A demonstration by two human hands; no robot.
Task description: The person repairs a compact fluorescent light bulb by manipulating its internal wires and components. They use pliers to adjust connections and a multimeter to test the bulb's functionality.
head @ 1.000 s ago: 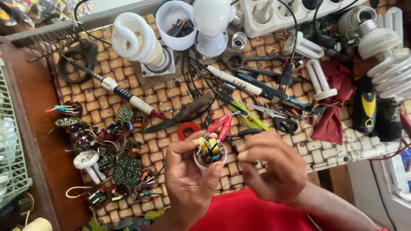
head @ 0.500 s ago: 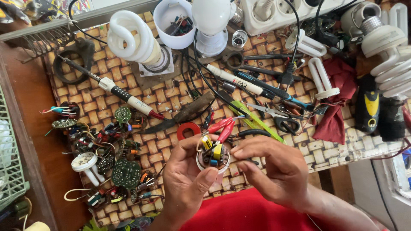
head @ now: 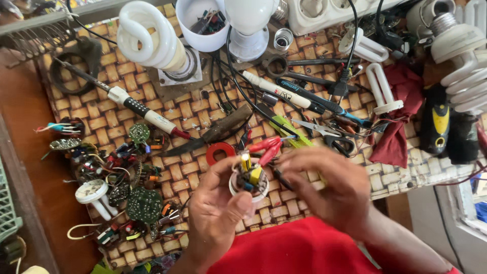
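Observation:
My left hand [head: 215, 213] grips a small white lamp base [head: 248, 183] with a round circuit board of yellow and blue parts inside it, held over the woven mat [head: 193, 170]. My right hand [head: 327, 190] is blurred, with its fingertips beside the base on the right. A thin dark probe or wire [head: 281, 178] seems to run from those fingers to the board. Red clips [head: 267, 148] lie just above the base.
Several loose round circuit boards [head: 122, 187] crowd the mat's left side. A soldering iron [head: 133, 106], a red tape ring [head: 220, 151], scissors [head: 329, 137], spiral bulbs [head: 152, 40], a white cup [head: 203, 23], a power strip [head: 329, 12] and a red cloth [head: 401, 116] lie further back.
The camera has moved closer and shifted slightly. My left hand has turned the lamp base a little, and my right hand's fingers have kept moving beside it.

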